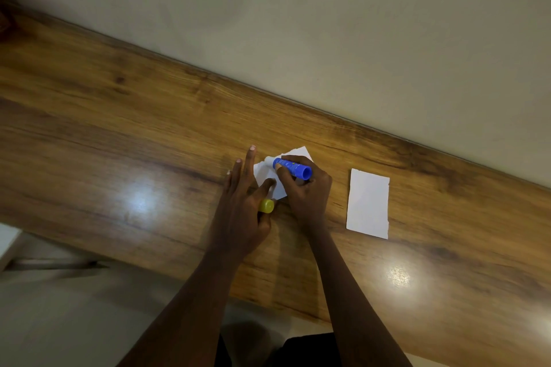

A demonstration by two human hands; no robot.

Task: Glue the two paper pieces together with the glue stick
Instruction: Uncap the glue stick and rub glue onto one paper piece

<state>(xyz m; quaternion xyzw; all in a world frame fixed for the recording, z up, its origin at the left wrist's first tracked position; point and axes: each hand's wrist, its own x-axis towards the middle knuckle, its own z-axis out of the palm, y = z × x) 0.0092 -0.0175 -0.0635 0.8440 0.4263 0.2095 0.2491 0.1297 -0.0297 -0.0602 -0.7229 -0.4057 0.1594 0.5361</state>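
A blue glue stick (293, 167) lies tilted in my right hand (307, 192), its white tip pressed on a small white paper piece (269, 173) in the middle of the wooden table (149, 134). My left hand (243, 205) rests on that paper's left edge, fingers spread, with the yellow cap (266, 206) tucked between its thumb and palm. Much of this paper is hidden under both hands. A second white paper piece (368, 203) lies flat to the right, apart from my hands.
The table runs diagonally against a plain beige wall (357, 24). Its near edge crosses below my forearms, with pale floor (59, 322) beyond. Bright light glare spots show on the wood at left and right.
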